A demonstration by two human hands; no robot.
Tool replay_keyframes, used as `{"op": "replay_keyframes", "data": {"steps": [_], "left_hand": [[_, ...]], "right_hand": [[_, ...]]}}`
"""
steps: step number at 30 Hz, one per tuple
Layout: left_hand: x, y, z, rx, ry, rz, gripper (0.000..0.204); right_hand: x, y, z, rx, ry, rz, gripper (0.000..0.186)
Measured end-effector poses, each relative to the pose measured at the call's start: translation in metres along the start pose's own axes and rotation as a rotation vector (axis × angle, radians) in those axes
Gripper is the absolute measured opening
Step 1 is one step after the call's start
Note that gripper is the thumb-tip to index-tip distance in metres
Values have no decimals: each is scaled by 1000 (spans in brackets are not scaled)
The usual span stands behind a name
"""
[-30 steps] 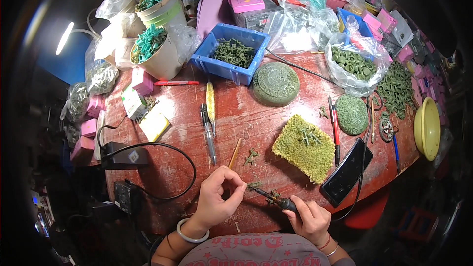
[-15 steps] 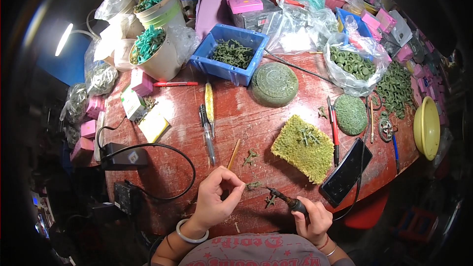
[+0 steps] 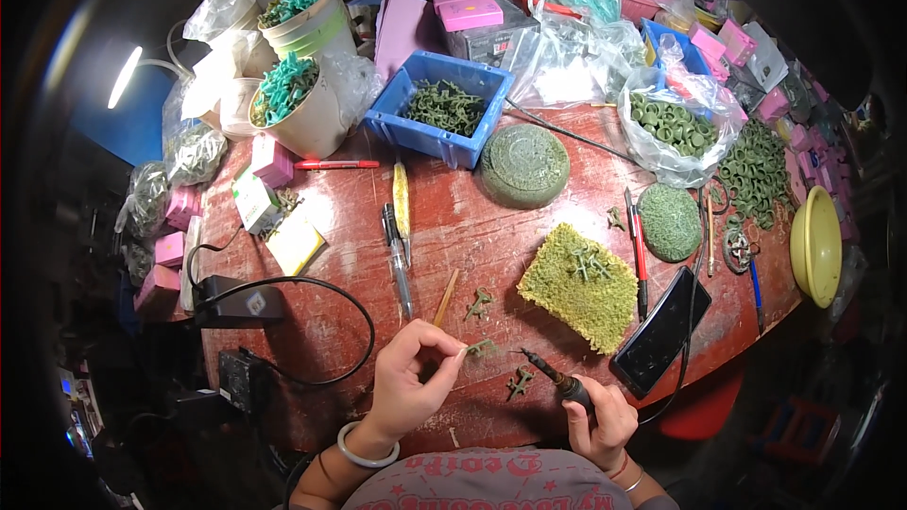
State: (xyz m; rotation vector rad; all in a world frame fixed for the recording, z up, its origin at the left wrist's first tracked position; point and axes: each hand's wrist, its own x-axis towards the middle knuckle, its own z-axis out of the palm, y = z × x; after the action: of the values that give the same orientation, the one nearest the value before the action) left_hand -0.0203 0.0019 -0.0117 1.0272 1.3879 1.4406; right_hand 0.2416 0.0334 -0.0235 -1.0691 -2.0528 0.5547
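Between thumb and forefinger, my left hand (image 3: pixel 408 380) pinches a small green branching piece (image 3: pixel 483 348), which looks like wax. My right hand (image 3: pixel 606 418) grips a black-handled soldering iron (image 3: pixel 561 384). Its thin tip points left toward the pinched piece, with a small gap between them. Just below the tip lies another green branching piece (image 3: pixel 519 382), and a similar loose piece (image 3: pixel 478 303) rests farther off on the red table (image 3: pixel 350 212). A rough yellow-green sponge block (image 3: pixel 567 297) carries several green pieces (image 3: pixel 591 265) right of centre.
A wooden stick (image 3: pixel 447 297), pens (image 3: pixel 398 260) and a phone (image 3: pixel 660 332) lie around the hands. Behind stand a blue bin (image 3: pixel 387 123), a round green block (image 3: pixel 525 165) and a bag of green rings (image 3: pixel 678 127). A black cable (image 3: pixel 364 297) loops at left.
The iron's tip has drawn back slightly from the pinched piece, up and to the right. The piece in my left hand has risen and tilted a little.
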Motion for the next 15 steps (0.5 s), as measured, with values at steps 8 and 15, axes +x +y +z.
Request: {"op": "replay_keyframes", "data": {"steps": [8, 15], "left_hand": [[5, -6, 3, 361, 23, 207, 18], [9, -4, 3, 439, 3, 250, 15]], "right_hand": [[1, -1, 0, -3, 4, 1, 31], [2, -1, 0, -7, -2, 7, 31]]}}
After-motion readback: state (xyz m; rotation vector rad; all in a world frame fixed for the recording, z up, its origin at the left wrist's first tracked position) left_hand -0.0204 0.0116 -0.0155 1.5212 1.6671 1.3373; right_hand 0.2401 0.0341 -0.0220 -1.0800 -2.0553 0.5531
